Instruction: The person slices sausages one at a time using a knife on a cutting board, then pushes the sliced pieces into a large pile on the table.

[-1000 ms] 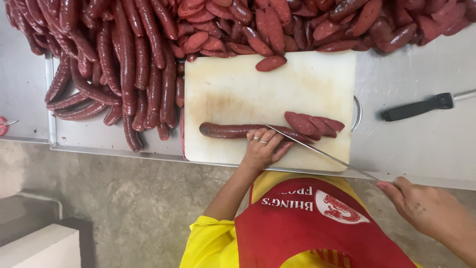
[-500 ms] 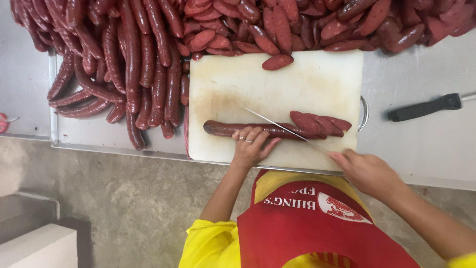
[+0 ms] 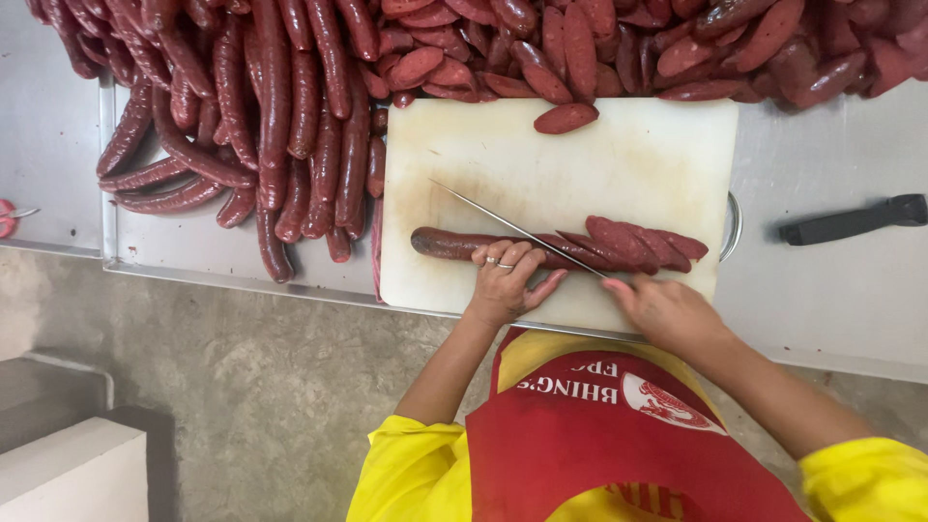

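Head view: left hand [image 3: 505,280] pins a long dark-red sausage [image 3: 454,244] onto the white plastic cutting board [image 3: 580,174], fingers curled over it. Right hand [image 3: 667,309] grips a thin steel knife [image 3: 517,230], blade angled across the sausage just beside the left fingers; cut slices [image 3: 638,242] lie beyond the blade.

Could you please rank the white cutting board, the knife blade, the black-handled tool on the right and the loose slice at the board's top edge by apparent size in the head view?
1. White cutting board, by far the largest.
2. Knife blade.
3. Black-handled tool; it looks close to the blade in length, so those two are unsure.
4. Loose slice, the smallest.
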